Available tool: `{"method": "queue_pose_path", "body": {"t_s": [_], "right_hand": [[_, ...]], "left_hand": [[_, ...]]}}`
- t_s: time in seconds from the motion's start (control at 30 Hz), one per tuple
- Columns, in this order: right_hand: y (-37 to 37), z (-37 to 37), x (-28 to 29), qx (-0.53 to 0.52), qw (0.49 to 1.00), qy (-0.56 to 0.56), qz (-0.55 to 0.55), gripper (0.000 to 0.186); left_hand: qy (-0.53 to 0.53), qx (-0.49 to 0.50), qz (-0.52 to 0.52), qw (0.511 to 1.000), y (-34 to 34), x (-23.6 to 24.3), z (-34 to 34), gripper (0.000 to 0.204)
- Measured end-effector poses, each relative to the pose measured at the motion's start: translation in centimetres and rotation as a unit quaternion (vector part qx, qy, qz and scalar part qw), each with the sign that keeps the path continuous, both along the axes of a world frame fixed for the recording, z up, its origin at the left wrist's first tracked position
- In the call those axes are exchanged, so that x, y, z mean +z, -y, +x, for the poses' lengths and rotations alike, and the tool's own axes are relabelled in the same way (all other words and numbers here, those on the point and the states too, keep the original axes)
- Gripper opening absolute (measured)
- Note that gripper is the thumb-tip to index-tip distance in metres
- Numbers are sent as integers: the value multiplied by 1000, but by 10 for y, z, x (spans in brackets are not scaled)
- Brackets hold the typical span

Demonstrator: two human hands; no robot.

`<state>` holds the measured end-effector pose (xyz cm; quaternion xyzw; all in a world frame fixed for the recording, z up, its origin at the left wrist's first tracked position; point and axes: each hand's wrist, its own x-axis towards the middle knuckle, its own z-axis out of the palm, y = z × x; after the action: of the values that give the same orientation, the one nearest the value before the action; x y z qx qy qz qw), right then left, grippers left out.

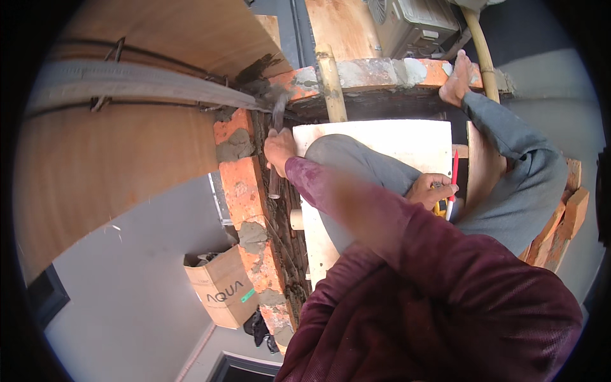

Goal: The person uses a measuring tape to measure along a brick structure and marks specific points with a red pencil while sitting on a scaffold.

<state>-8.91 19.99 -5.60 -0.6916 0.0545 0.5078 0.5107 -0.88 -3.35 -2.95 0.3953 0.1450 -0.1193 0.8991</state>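
My right hand [280, 148] reaches across to the upper left, gripping a hammer [275, 184] by its handle. The hammer's blurred head is at the brick-and-mortar corner [280, 92], beside a long grey batten [159, 86]; whether they touch I cannot tell. Below my right forearm, my left hand [430, 189] is closed around a yellow tape measure [440, 207] and a red-and-white pen [454, 172], partly hidden by the fingers. My bent legs rest on and beside a pale board [382, 130] inside the brick edging.
Plywood sheets [121, 159] flank the left. A brick wall [238, 188] runs down the middle-left, a cardboard box [216, 286] below it. Bamboo poles [331, 83] cross the back bricks, where my bare foot [457, 83] rests. A grey metal unit [417, 32] stands behind; wooden offcuts [563, 223] lie right.
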Motion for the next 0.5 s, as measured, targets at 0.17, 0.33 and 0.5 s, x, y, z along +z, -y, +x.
{"method": "queue_pose_path", "body": {"t_s": [0.17, 0.33, 0.5], "right_hand": [[7, 37, 30, -26, 998, -34, 52, 33], [35, 185, 45, 244, 957, -120, 105, 34], [37, 224, 13, 523, 827, 208, 1, 41]], "left_hand": [[-15, 8, -30, 999, 11, -13, 1, 27], [97, 40, 161, 981, 16, -18, 0, 18], [58, -26, 66, 996, 6, 0, 7, 20]]}}
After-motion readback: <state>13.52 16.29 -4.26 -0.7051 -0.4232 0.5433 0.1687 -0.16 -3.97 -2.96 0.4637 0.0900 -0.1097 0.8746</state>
